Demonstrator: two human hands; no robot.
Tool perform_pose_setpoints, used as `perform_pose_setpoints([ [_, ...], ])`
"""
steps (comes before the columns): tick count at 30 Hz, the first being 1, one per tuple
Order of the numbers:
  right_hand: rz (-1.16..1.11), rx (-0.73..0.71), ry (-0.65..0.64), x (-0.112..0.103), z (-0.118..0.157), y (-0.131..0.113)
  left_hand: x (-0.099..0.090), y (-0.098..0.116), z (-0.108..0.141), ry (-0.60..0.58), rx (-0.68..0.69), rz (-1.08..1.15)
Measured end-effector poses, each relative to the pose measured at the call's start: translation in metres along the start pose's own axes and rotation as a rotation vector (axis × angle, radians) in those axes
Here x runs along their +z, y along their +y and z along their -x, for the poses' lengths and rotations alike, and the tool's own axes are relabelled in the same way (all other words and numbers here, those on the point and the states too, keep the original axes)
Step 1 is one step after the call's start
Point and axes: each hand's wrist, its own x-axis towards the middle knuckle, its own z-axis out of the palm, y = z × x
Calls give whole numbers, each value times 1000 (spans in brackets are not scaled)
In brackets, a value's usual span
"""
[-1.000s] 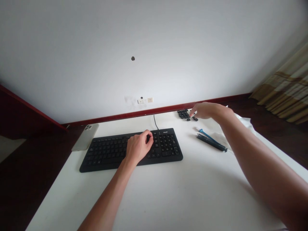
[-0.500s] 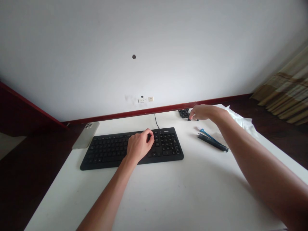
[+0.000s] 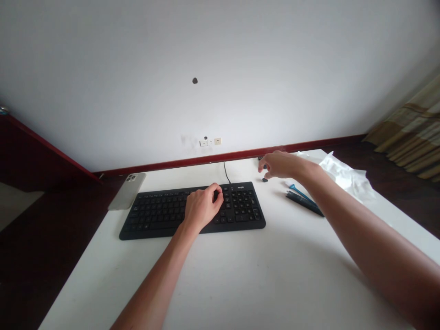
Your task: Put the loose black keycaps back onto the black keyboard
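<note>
A black keyboard (image 3: 165, 219) lies across the white desk. My left hand (image 3: 202, 204) rests over its middle, thumb and forefinger tips meeting in a ring. Whether anything small is pinched there I cannot make out. Farther right, my right hand (image 3: 279, 165) hovers over the desk with finger and thumb apart, nothing visible between them. Just below its fingertips lies a loose black keycap (image 3: 264, 180). More black keycaps (image 3: 260, 158) are partly hidden behind this hand.
A phone (image 3: 127, 191) lies face down left of the keyboard. Beside my right forearm are a blue-handled brush (image 3: 299, 190), a long black brush-like tool (image 3: 302, 202) and crumpled white plastic (image 3: 347, 176). The keyboard cable (image 3: 226, 172) runs to the desk's back edge.
My right hand has shifted left and slightly nearer, now covering most of the keycap cluster. A single keycap shows beneath its fingers. My left hand keeps its place on the keyboard.
</note>
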Motion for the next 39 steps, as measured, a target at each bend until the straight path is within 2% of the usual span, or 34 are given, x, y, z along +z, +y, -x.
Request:
perform_pose_setpoints([
  [7,-15,-50,-121,17,-10,1,2,-1,1,-3,-7,-11],
  [11,-15,-94,-119,19,-11,-9,3,-3,1,9,4,-6],
  [13,-33,-125,-71,18,-10,-13,3,-4,1,11,9,-3],
  [18,-228,-236,188,18,12,-27,3,-5,1,12,23,-6],
  [21,-406,-322,195,35,38,-34,3,-5,1,-1,9,0],
  [24,-565,-340,220,62,59,-31,4,-6,2,-2,8,7],
  [27,-743,-296,283,85,67,-22,4,-6,2,-3,17,2],
  [30,-864,-252,295,95,64,-16,3,-6,2,-4,17,-4],
  [33,-866,-283,284,95,64,-18,4,-5,2,-8,8,-7],
  [39,-658,-442,215,88,72,-26,5,-4,0,4,4,-31],
])
